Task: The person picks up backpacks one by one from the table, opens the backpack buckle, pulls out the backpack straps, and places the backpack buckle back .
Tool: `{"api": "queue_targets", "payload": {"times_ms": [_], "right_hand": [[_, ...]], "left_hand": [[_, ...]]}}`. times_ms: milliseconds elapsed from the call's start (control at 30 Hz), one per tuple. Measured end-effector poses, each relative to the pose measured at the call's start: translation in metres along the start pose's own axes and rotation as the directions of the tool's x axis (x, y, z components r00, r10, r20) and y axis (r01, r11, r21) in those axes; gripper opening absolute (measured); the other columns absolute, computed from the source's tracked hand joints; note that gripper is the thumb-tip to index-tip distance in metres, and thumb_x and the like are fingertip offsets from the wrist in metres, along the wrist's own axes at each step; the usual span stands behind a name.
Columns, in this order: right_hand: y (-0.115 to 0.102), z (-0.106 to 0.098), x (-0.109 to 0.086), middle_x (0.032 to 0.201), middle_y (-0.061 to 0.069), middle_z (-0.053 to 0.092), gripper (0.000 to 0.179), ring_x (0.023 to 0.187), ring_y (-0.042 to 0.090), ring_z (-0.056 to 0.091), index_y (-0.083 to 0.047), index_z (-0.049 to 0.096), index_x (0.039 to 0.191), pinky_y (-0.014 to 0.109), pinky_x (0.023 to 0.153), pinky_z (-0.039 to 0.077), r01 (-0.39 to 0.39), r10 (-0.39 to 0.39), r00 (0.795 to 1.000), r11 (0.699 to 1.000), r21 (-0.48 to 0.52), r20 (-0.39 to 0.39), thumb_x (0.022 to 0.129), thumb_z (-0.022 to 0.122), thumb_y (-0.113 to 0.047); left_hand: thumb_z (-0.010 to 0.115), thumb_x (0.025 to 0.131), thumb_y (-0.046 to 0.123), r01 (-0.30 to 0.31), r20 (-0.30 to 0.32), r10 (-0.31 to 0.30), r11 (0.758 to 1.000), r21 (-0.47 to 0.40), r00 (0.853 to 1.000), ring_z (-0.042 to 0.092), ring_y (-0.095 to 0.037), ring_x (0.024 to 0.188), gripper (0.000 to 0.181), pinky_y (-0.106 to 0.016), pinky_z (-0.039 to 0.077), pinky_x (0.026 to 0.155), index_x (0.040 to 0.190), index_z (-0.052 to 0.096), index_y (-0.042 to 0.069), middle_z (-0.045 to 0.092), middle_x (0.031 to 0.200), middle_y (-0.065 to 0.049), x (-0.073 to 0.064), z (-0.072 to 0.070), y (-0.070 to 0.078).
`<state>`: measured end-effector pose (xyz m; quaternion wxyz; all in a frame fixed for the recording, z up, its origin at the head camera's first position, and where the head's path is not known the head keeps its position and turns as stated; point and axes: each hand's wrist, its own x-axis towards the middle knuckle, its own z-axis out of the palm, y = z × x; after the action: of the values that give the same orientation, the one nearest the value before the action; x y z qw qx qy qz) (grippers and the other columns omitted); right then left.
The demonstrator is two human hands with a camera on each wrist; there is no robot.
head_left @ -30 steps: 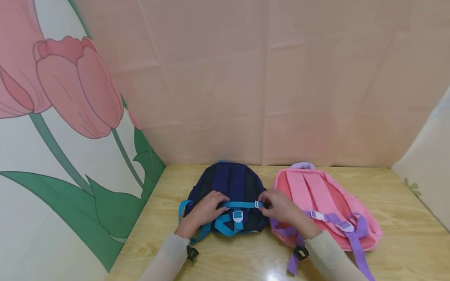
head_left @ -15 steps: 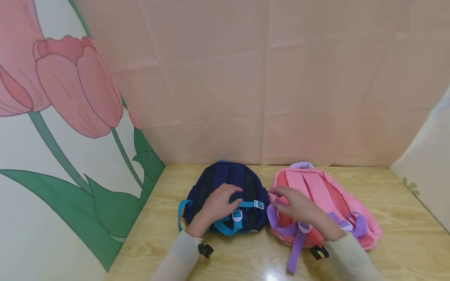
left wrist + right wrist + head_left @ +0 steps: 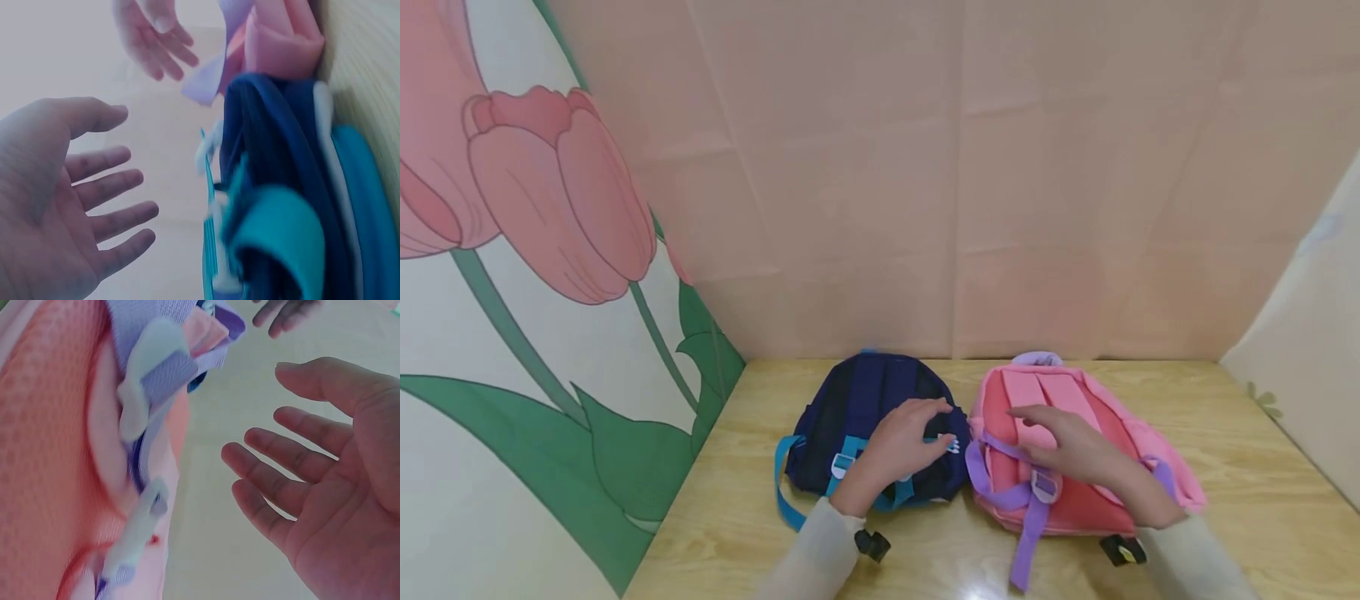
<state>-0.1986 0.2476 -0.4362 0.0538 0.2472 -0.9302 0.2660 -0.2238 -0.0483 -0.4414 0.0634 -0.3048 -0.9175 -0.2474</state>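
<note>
The sleeves (image 3: 820, 546) are pale, the small wrist pieces (image 3: 872, 546) black.

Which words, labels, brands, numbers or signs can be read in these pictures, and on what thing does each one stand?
None can be read.
Blue bag and pink bag: no lettering visible.
Flower wall: drawings only.
Black clip by the right sleeve: a yellowish mark, too small to tell if it is text.

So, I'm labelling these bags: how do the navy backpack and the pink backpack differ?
The navy backpack has turquoise straps; the pink backpack has purple straps. The navy backpack has near-black back panels, the pink backpack coral panels. Both rest on the wood-grain table, strap side showing.
</note>
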Motion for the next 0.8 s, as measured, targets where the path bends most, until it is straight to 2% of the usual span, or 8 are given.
{"api": "queue_targets", "payload": {"times_ms": [200, 433, 600, 800], "right_hand": [[0.013, -0.005, -0.015, 0.124, 0.013, 0.067, 0.046, 0.107, 0.031, 0.066, -0.004, 0.062, 0.132, 0.046, 0.087, 0.055, 0.032, -0.032, 0.999, 0.999, 0.005, -0.007, 0.09, 0.076, -0.015], [0.025, -0.009, -0.029, 0.126, 0.009, 0.065, 0.046, 0.107, 0.029, 0.064, -0.009, 0.062, 0.133, 0.047, 0.089, 0.053, 0.011, -0.011, 1.0, 1.0, -0.021, 0.003, 0.091, 0.076, -0.019], [0.029, -0.015, -0.038, 0.123, 0.011, 0.065, 0.046, 0.108, 0.032, 0.064, -0.006, 0.061, 0.131, 0.052, 0.088, 0.053, -0.004, 0.004, 1.0, 1.0, -0.005, 0.007, 0.091, 0.077, -0.02], [0.041, -0.018, -0.047, 0.124, 0.015, 0.064, 0.05, 0.106, 0.033, 0.065, -0.005, 0.06, 0.134, 0.05, 0.082, 0.056, -0.049, 0.049, 0.997, 0.999, -0.004, 0.054, 0.09, 0.078, -0.021]], "left_hand": [[0.066, 0.096, 0.043, -0.033, 0.024, 0.032, 0.999, 0.042, 0.999, 0.051, -0.017, 0.134, 0.048, -0.042, 0.041, 0.112, 0.139, 0.061, 0.022, 0.059, 0.143, 0.006, 0.009, 0.01, 0.015], [0.068, 0.094, 0.044, -0.086, 0.058, 0.083, 0.994, 0.068, 0.995, 0.053, -0.017, 0.131, 0.051, -0.042, 0.043, 0.11, 0.14, 0.061, 0.022, 0.059, 0.142, 0.008, 0.018, 0.024, 0.032], [0.069, 0.093, 0.045, -0.093, 0.097, 0.084, 0.992, 0.091, 0.992, 0.052, -0.012, 0.129, 0.05, -0.039, 0.043, 0.109, 0.139, 0.06, 0.026, 0.061, 0.136, 0.012, 0.026, 0.037, 0.046], [0.069, 0.093, 0.047, -0.092, 0.143, 0.075, 0.989, 0.118, 0.987, 0.051, -0.008, 0.129, 0.049, -0.036, 0.042, 0.108, 0.138, 0.06, 0.03, 0.061, 0.134, 0.014, 0.037, 0.05, 0.066]]}}
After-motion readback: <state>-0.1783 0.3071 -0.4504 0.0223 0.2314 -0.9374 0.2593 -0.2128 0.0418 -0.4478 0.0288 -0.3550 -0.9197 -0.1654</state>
